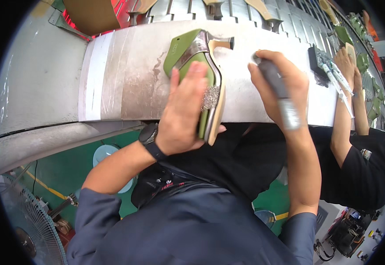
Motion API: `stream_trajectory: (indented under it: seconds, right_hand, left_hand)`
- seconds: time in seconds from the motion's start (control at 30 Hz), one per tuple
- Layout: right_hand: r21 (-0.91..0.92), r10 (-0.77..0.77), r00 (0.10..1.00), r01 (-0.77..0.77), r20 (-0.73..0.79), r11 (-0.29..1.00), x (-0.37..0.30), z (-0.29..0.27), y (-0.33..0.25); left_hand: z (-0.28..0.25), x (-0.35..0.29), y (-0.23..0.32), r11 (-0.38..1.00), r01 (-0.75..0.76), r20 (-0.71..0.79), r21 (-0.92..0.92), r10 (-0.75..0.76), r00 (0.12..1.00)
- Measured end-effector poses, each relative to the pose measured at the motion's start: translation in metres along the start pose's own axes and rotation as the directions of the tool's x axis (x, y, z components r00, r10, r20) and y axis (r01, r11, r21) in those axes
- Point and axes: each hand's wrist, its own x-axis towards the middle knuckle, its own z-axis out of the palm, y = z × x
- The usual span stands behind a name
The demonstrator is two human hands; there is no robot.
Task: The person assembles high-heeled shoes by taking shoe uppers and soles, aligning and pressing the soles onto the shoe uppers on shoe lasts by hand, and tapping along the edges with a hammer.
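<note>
Broad pale desk (250, 104) right across the middle, stained brown on the left, and beyond it metal slats (294, 17) run along the far side. Over the near edge of the desk, here's the shoe (218, 84), fitted around a green last (181, 46), heel end away, toe reaching out past the edge; whether it bears on the surface or hangs just above, I can't tell. The last looks hard and smooth, so this should handle as one stiff, fairly solid piece, a bit slick where the green is bare. The left hand (181, 110) has it, palm and fingers laid along the last, one fingertip peeking out beyond the sole, a sensible hold around the broad forefoot. The right hand (297, 81), well apart from the shoe, is curled around a tool (275, 81), dark-bodied with a silvery end, too blurred to name. Down to the details: that glittery band (210, 98) looks soft and easily scuffed, so light fingers there, and the slim heel (222, 43) seems a poor handle; better the last's thick body.
</note>
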Motion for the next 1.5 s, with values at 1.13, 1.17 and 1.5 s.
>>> stream_trajectory:
  seconds: [1.13,1.17,1.5]
  right_hand:
    - [-0.232,0.172,0.754,-0.397,-0.634,0.888,0.142,0.001,0.201]
    - [-0.224,0.176,0.752,-0.398,-0.636,0.89,0.138,0.003,0.184]
    - [0.129,0.698,0.714,-0.689,-0.048,0.714,0.142,0.004,0.175]
  left_hand:
    - [0.002,0.07,-0.076,-0.081,0.734,0.715,-0.674,-0.322,0.62]
    - [0.002,0.072,-0.074,-0.073,0.749,0.718,-0.659,-0.358,0.597]
    - [0.015,0.151,-0.09,0.552,0.64,0.475,-0.534,-0.431,0.767]
